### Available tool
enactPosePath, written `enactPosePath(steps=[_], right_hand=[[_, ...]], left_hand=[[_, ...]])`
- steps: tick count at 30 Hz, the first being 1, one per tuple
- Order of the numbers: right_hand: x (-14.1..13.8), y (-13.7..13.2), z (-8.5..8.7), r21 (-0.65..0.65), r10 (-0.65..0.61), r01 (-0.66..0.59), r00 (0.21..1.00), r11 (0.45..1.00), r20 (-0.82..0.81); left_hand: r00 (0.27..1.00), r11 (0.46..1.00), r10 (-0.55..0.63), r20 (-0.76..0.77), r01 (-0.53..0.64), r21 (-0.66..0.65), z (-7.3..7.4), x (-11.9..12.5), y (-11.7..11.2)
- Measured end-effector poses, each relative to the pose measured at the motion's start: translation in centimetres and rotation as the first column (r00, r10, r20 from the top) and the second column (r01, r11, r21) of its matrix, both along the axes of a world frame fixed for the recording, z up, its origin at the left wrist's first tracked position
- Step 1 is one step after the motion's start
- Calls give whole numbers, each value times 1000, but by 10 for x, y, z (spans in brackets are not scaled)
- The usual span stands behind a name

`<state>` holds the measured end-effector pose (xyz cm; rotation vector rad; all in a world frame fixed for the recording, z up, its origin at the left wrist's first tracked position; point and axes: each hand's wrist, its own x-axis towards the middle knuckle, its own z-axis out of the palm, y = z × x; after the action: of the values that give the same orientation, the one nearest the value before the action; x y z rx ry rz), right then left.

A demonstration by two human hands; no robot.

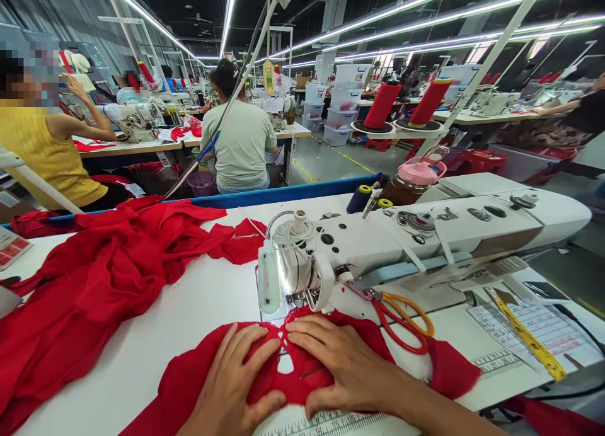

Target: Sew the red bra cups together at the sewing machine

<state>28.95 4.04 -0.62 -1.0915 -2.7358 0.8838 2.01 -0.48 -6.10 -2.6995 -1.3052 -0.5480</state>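
Observation:
A red garment piece with lace edging (208, 344) lies on the white sewing table, its upper edge at the needle area of the sewing machine (302, 272). My left hand (239, 376) rests flat on the left part of the cloth, fingers stretched toward the machine. On the right part lies my right hand (338, 363), fingers also spread flat and pressing the fabric. Between my fingertips the cloth shows a small crossing and a gap with white table beneath. The needle itself is too small to make out.
Red fabric (118, 266) is heaped on the left. Orange-handled scissors (401, 322) lie beside the machine, right of my right hand. A yellow tape measure (527, 335) crosses a paper sheet (571, 338). Behind stand a pink-lidded bottle (418, 171) and thread cones (382, 105); co-workers sit farther off.

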Motion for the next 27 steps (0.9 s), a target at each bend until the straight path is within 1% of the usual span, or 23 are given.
enactPosePath(steps=[5, 11, 15, 22, 27], right_hand=[[1, -1, -4, -24, -20, 20, 1000, 999, -10], [3, -3, -11, 5, -19, 19, 999, 1000, -32], [4, -3, -12, 19, -11, 12, 1000, 1000, -29], [3, -3, -6, 73, 17, -15, 999, 997, -34], [2, -3, -5, 68, 15, -12, 999, 998, -37]], left_hand=[[998, 995, -29, -48, 34, 90, 1, 1, 0], [996, 989, -34, -86, 46, 140, 3, 1, 0], [993, 980, -39, -107, 59, 190, 4, 3, 2], [993, 981, -33, -115, 54, 184, 3, 3, 0], [995, 983, -32, -91, 47, 176, 4, 4, 0]])
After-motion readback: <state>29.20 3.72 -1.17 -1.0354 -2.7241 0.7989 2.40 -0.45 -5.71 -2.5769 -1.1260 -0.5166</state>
